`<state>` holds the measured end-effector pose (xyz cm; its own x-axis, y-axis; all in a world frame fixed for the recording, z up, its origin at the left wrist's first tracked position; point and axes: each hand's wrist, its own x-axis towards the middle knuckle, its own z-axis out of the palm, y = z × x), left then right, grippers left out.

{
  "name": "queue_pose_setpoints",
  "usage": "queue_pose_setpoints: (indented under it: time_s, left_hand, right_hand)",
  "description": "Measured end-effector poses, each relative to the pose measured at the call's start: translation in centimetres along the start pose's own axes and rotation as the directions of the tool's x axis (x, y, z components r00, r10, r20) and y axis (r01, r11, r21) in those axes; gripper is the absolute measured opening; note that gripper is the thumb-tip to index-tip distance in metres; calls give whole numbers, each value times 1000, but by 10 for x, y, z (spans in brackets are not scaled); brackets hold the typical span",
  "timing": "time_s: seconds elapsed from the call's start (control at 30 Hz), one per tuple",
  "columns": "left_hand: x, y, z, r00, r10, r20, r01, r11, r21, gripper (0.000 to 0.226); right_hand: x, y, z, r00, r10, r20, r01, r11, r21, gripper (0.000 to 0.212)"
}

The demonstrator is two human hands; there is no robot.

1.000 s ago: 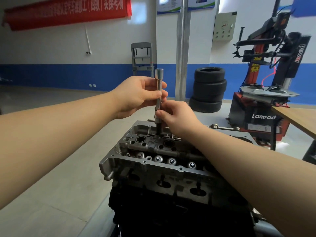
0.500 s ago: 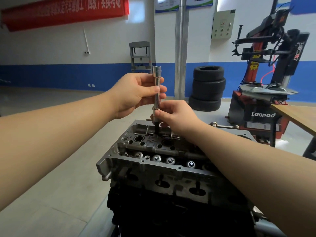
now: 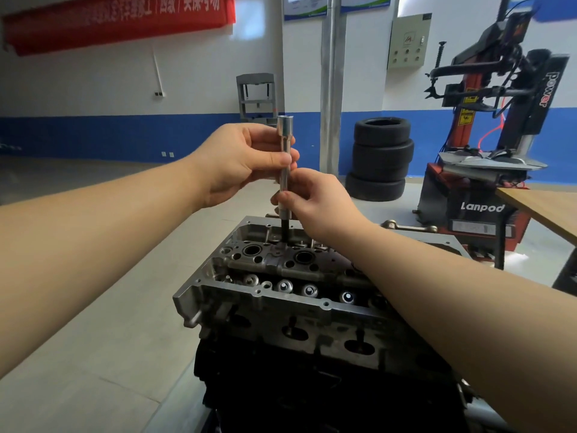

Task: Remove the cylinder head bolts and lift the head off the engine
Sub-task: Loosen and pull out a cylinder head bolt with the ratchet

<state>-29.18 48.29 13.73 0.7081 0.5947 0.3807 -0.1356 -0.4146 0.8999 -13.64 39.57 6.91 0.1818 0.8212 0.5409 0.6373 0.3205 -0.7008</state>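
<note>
The grey aluminium cylinder head [image 3: 268, 301] sits on a black engine block [image 3: 281, 385] in front of me. A silver socket extension bar [image 3: 284, 157] stands upright over the far side of the head. A dark bolt shank [image 3: 286, 231] hangs from its lower end into a hole in the head. My left hand [image 3: 237, 164] pinches the bar near its top. My right hand [image 3: 315, 204] grips the bar's lower end, just above the dark shank.
A stack of black tyres [image 3: 379, 159] stands by a metal pillar behind the engine. A red and black tyre changer [image 3: 487, 145] is at the right, with a wooden table edge [image 3: 543, 210] in front of it. A wrench [image 3: 409, 227] lies beyond the head.
Both hands have raised the bar, and more of the dark bolt shank now shows above the head.
</note>
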Motion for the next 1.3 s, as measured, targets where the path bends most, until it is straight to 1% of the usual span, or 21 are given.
queue_pose_setpoints:
  time_s: [0.07, 0.13, 0.17, 0.23, 0.27, 0.33, 0.37, 0.43, 0.5, 0.57, 0.63, 0.7, 0.8, 0.87, 0.93, 0.97, 1.03, 1.1, 1.17, 1.23, 1.3]
  left_hand:
    - [1, 0, 2, 995, 45, -94, -33, 991, 132, 33]
    - [3, -3, 5, 981, 85, -172, -40, 967, 251, 35]
    - [3, -4, 7, 979, 93, -183, -40, 961, 274, 36]
    - [3, -5, 8, 987, 69, -147, -33, 972, 234, 31]
    - [2, -5, 8, 994, 43, -105, -25, 986, 166, 27]
    - [1, -3, 8, 1000, -6, -17, 6, 1000, 1, 25]
    - [0, -2, 8, 1000, -15, 4, 16, 999, -41, 27]
    - [-1, 0, 8, 1000, -13, -16, 13, 999, -32, 27]
    - [-2, 2, 9, 998, 4, -59, -4, 1000, 1, 32]
    - [-1, 4, 9, 994, 29, -101, -23, 998, 63, 39]
    - [1, 3, 10, 988, 48, -148, -27, 989, 143, 37]
    - [3, 1, 11, 982, 45, -185, -14, 986, 168, 33]
    - [3, -1, 10, 989, -1, -148, 16, 995, 95, 20]
    - [1, 0, 8, 996, -35, -85, 33, 999, -27, 24]
    - [-2, 1, 8, 998, -47, -37, 42, 992, -119, 30]
    - [-3, 2, 8, 999, -35, -35, 31, 993, -112, 30]
    - [-4, 4, 10, 997, 9, -78, -10, 1000, -12, 33]
    - [-3, 6, 10, 990, 57, -128, -42, 992, 120, 33]
    - [-1, 6, 12, 985, 77, -152, -46, 980, 196, 31]
    - [0, 5, 12, 991, 50, -126, -27, 984, 177, 27]
    - [-2, 4, 11, 999, -3, -48, 6, 998, 62, 27]
  right_hand:
    - [-1, -2, 3, 1000, 16, 5, -17, 1000, 15, 19]
    - [-1, -3, 3, 999, 24, -33, -25, 999, -42, 23]
    - [-2, -3, 2, 998, 28, -55, -32, 996, -78, 25]
    - [-1, 0, -1, 997, 23, -79, -32, 992, -124, 23]
    - [0, 0, -1, 997, 11, -78, -21, 991, -132, 20]
    - [1, 0, -1, 999, 3, -52, -6, 998, -70, 18]
    - [1, 0, -1, 999, 12, -30, -12, 1000, -15, 22]
    - [2, 0, -1, 999, 38, 15, -39, 996, 79, 30]
    - [2, 0, 0, 998, 45, 36, -48, 994, 98, 32]
    - [2, 0, 2, 1000, 24, 6, -24, 1000, 14, 29]
    - [1, 0, 3, 998, 44, -41, -49, 992, -116, 30]
    - [2, 0, 1, 995, 74, -72, -86, 981, -173, 29]
    - [2, -1, -4, 997, 55, -47, -62, 985, -161, 19]
    - [1, -1, -5, 999, 44, 29, -40, 992, -122, 9]
    - [1, -1, -5, 995, 41, 89, -34, 997, -71, 9]
    - [1, -1, -4, 994, 41, 97, -36, 998, -52, 10]
    - [1, -1, -2, 997, 36, 66, -32, 998, -63, 11]
    - [1, 0, 1, 998, 62, 5, -61, 993, -101, 24]
    - [1, 0, 1, 997, 63, -33, -67, 987, -146, 32]
    - [1, 1, -1, 999, 20, -30, -26, 980, -199, 32]
    - [1, 1, -4, 1000, 6, -5, -7, 979, -205, 26]
